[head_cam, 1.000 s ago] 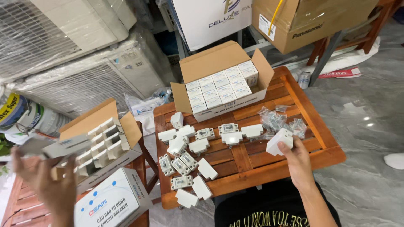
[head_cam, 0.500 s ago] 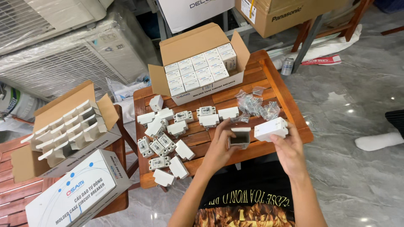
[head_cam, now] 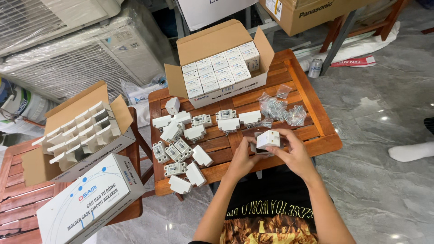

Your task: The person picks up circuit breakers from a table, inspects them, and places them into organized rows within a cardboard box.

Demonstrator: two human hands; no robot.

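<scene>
Over the front edge of the wooden table (head_cam: 316,144), both my hands meet around one small white box (head_cam: 267,139). My left hand (head_cam: 240,159) grips it from the left and below. From the right, my right hand (head_cam: 294,151) holds it with fingers curled over its side. A grey device part shows just behind the box, between my hands; I cannot tell how far it sits inside. Several white circuit breakers (head_cam: 181,147) and small white boxes (head_cam: 196,174) lie scattered on the table to the left of my hands.
An open carton (head_cam: 181,86) packed with small white boxes stands at the table's back. Clear plastic bags of small parts (head_cam: 282,110) lie at the right. On a second table to the left are an open carton of white inserts (head_cam: 79,135) and a closed white carton (head_cam: 90,199).
My left hand came from the far left cartons to the table, took a breaker, and now meets my right hand on the small white box. The view shifted left.
</scene>
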